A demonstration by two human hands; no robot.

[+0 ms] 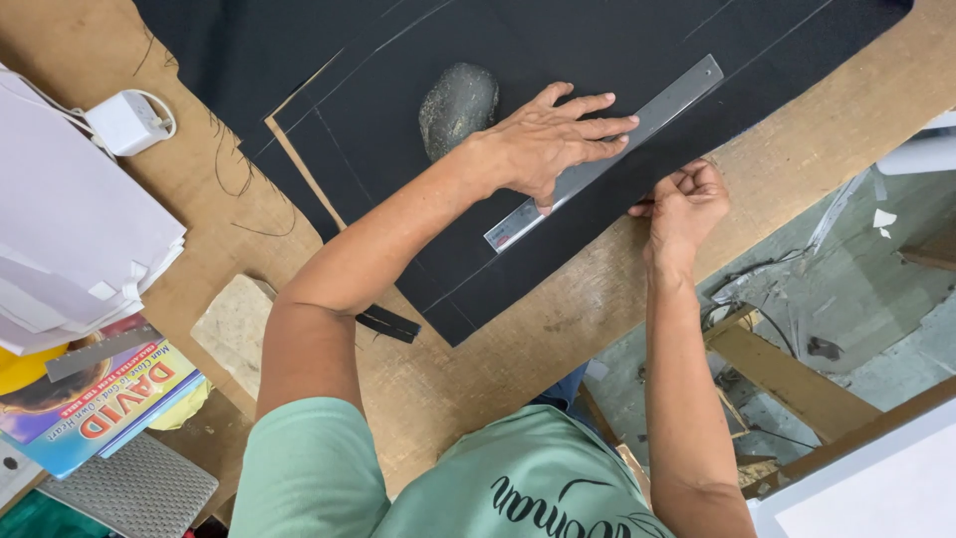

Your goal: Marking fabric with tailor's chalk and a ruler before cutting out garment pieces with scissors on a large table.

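Note:
A large black sheet (558,40) lies on a brown wooden table (558,309), with faint lines drawn across it. A long metal ruler (677,100) rests diagonally on the sheet. My left hand (548,139) lies flat on the ruler with fingers spread, pressing it down. My right hand (687,204) is closed at the ruler's lower edge, near the sheet's border; what it grips is hidden by the fingers. A dark grey stone (456,105) sits on the sheet just behind my left wrist.
A white stack of paper (70,239) and a white charger (127,122) lie at the left. A colourful book (100,399), a pale stone block (234,324) and a small black strip (388,324) sit near the front. The table edge drops to the floor at right.

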